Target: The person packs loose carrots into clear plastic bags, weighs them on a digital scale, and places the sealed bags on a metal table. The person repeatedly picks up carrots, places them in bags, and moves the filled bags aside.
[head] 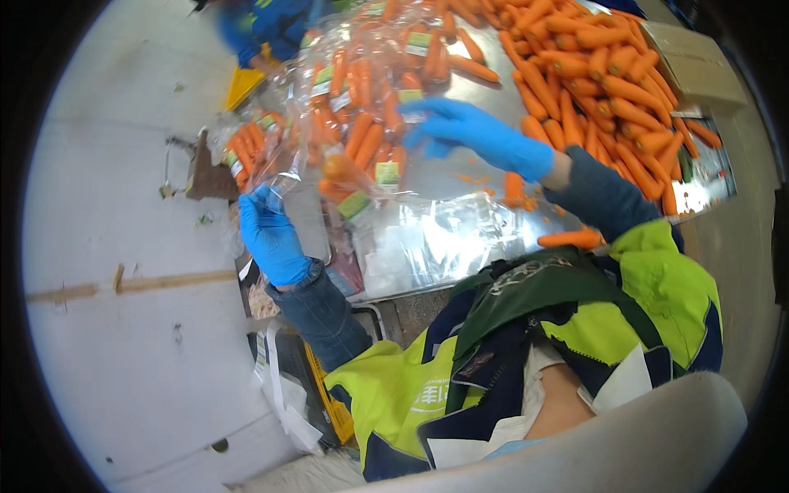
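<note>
My left hand, in a blue glove, pinches the edge of a clear plastic bag at the table's left side. The bag's film stretches up and to the right, where its outline merges with bagged carrots. My right hand, also blue-gloved, is blurred and hovers beside these bags with its fingers apart. Nothing shows in its grasp. Many of the packed bags carry a green and white label. To the right of that hand a large heap of loose carrots covers the metal table.
Flat clear plastic bags lie along the near edge of the metal table. One loose carrot rests by my right sleeve. A cardboard box stands at the far right. Across the table, another person's blue sleeve is near a yellow object.
</note>
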